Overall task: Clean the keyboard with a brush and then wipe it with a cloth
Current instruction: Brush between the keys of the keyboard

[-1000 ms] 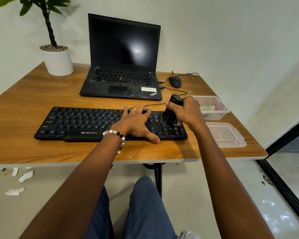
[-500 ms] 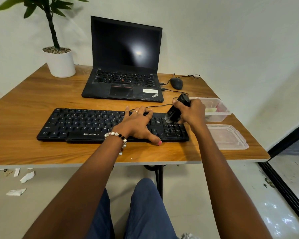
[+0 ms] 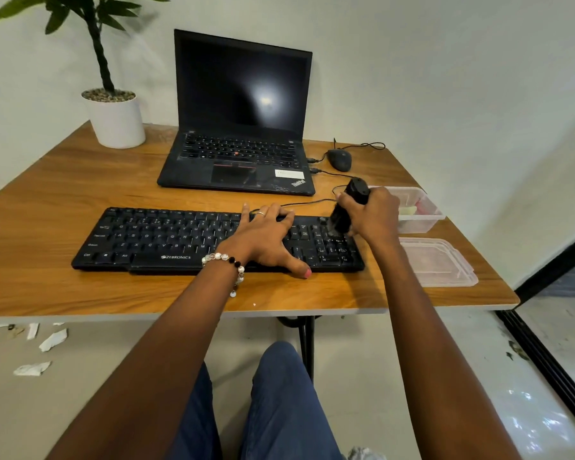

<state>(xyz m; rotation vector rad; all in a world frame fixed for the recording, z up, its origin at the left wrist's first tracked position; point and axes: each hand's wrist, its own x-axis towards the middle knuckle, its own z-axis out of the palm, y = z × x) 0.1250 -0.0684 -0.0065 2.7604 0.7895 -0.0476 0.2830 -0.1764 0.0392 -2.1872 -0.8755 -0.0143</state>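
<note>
A black Zebronics keyboard (image 3: 166, 240) lies across the front of the wooden table (image 3: 63, 194). My left hand (image 3: 266, 237) rests flat on its right-centre keys, fingers spread, thumb at the front edge. My right hand (image 3: 372, 217) grips a black brush (image 3: 346, 210), tilted, with its bristles down on the top of the number pad at the keyboard's right end. A pale cloth-like thing (image 3: 407, 210) lies in the clear tub behind my right hand; what it is I cannot tell.
A black laptop (image 3: 239, 127) stands open behind the keyboard, with a wired mouse (image 3: 339, 160) to its right. A clear plastic tub (image 3: 422, 220) and its lid (image 3: 442, 263) sit at the table's right edge. A potted plant (image 3: 115, 117) stands back left.
My right hand has moved the brush from the lower number pad keys toward the back edge of the keyboard. My left hand has stayed in place.
</note>
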